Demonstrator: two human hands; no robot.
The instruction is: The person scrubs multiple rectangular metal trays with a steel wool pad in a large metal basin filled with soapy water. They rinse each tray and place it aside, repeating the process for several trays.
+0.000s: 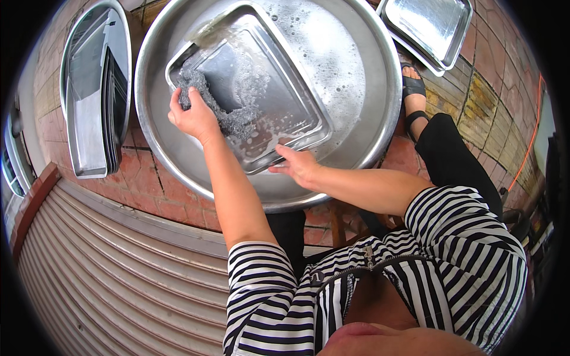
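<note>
A rectangular metal tray (276, 93) lies tilted in a large round metal basin (178, 151), its inside wet with suds. My left hand (193, 115) grips a grey, curly metal scourer (236, 122) at the tray's left side. Part of the scourer trails across the tray towards its near edge. My right hand (298, 164) holds the near rim of the tray, thumb on top and fingers at its outer side, partly hidden. Soapy water (334, 58) with bubbles covers the basin's bottom beyond the tray.
Several metal trays (91, 151) stand on edge in an oval metal tub (129, 66) on the left. More trays (429, 26) are stacked at the upper right, near my sandalled foot (415, 91). A ribbed metal shutter (133, 267) lies at the lower left; an orange cord (527, 147) runs at the right.
</note>
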